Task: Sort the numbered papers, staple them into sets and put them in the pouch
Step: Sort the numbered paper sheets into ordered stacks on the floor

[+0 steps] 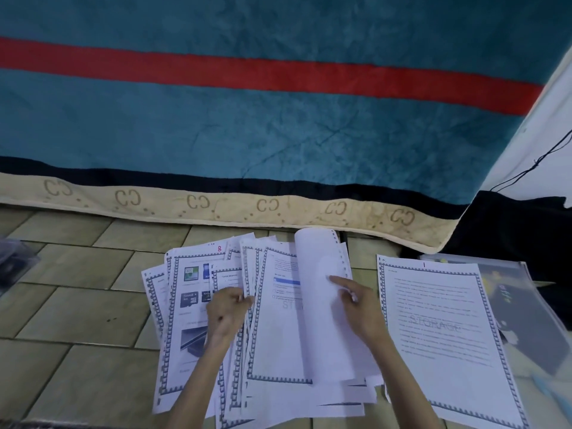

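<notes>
A fanned pile of bordered printed papers (278, 345) lies on the tiled floor in front of me. My left hand (227, 314) pinches the edges of several sheets at the pile's middle. My right hand (359, 305) lifts one sheet (325, 298), curled upward, its index finger stretched along the back of the page. A page numbered 8 in red (192, 292) with pictures lies at the left. To the right lies a separate page marked 1 (445, 335) with a "STORAGE" watermark. A clear plastic pouch (513, 298) sits under its right side.
A teal blanket with a red stripe (278, 119) and a beige patterned hem hangs over the bed edge just behind the papers. A dark cloth (510, 224) lies at the back right. A clear plastic object (15, 261) sits at the far left on the tiles.
</notes>
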A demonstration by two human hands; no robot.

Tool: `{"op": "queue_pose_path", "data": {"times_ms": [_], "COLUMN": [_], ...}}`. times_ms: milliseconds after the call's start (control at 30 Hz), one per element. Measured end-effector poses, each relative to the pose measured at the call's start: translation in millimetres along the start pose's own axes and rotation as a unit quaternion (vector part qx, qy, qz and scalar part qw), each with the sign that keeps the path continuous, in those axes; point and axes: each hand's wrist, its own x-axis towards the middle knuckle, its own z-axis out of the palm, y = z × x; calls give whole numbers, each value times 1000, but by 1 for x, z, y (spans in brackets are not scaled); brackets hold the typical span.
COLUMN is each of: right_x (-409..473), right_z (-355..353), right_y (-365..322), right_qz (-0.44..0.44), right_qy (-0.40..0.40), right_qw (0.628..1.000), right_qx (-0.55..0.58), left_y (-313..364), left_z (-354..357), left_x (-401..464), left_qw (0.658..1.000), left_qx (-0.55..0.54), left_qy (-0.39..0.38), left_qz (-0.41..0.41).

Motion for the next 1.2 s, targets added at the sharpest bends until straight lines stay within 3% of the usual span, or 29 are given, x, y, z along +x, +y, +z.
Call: {"op": "queue_pose_path", "data": {"times_ms": [67, 133, 233, 333, 467, 600, 733, 800, 867, 933, 1000, 1067, 1133, 1200], "right_x": [4, 5, 7, 6, 5, 5, 6, 6, 4, 0, -1, -2, 0, 1], "right_z": [-16, -28, -41, -51, -64, -70, -61, -52, -41, -29, -18, -14, -17, -22], "right_y": [3, 5, 5, 4, 3, -1, -9, -16, -30, -42, -43, -37, -27, -21], "right_qz": [11, 19, 32, 43, 53, 54, 42, 43, 72, 106, 79, 16, -23, -25], "right_qy": [11, 20, 12, 17, 23, 26, 1, -18, -52, -93, -107, -84, -67, -75], "right_qw": [999, 997, 996, 995, 993, 995, 997, 999, 993, 978, 982, 995, 997, 996], "right_qx": [-42, -67, -85, -93, -102, -85, -67, -13, 83, 156, 136, 56, 0, -34], "left_y": [2, 8, 14, 14, 15, 14, 25, 32, 43, 52, 54, 48, 39, 25], "left_z": [6, 13, 24, 30, 26, 12, 9, 13, 19, 30, 44, 52, 47, 39], "left_x": [-8, -13, -19, -21, -15, -11, -22, -29, -41, -53, -60, -60, -48, -34], "left_qw": [989, 985, 986, 983, 993, 991, 958, 962, 980, 978, 973, 966, 982, 993], "left_qx": [99, 111, 133, 163, 90, 118, 253, 199, 60, -3, -68, -148, -103, 45], "left_qy": [78, 59, -32, -57, -76, -1, 82, 80, 6, -73, -148, -173, -101, -43], "left_qz": [76, 120, 98, 56, 11, 58, 107, 171, 188, 194, 165, 125, 121, 104]}}
